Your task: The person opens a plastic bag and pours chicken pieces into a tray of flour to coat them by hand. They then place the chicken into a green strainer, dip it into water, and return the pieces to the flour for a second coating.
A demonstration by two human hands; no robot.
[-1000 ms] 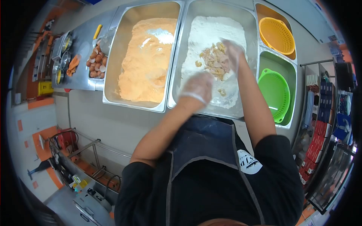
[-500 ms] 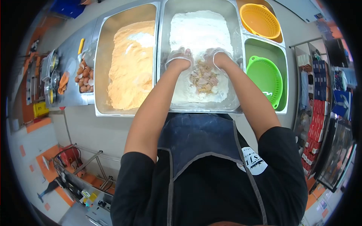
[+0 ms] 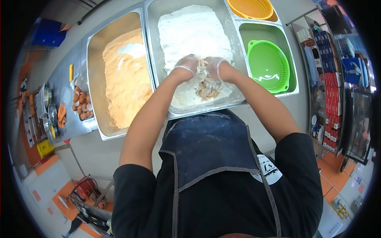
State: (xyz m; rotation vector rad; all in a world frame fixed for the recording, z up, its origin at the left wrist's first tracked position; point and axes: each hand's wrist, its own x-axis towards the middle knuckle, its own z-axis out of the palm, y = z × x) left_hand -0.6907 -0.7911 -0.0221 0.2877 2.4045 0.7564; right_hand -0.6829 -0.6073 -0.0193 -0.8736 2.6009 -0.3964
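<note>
In clear plastic gloves, my left hand (image 3: 188,65) and my right hand (image 3: 214,66) come together over a metal tray (image 3: 159,59) of white flour (image 3: 190,29). Both hands are cupped, with flour-dusted pieces that look like raw meat (image 3: 203,68) gathered between them. Their fingertips are partly hidden. More coated pieces, some still pale brown and moist-looking (image 3: 207,93), lie in the flour just below the hands, towards my apron.
To the left stands a metal tray of orange-tan powder (image 3: 123,79), with brown eggshells (image 3: 82,105) beyond it. A green basket (image 3: 269,65) sits in a metal tray at right, below an orange basket (image 3: 252,8). A stocked shelf (image 3: 331,91) is farther right.
My hands have moved from either side of the meat pieces to close together, gathering some between them. Those pieces now look whiter with flour. The view has tilted and shifted.
</note>
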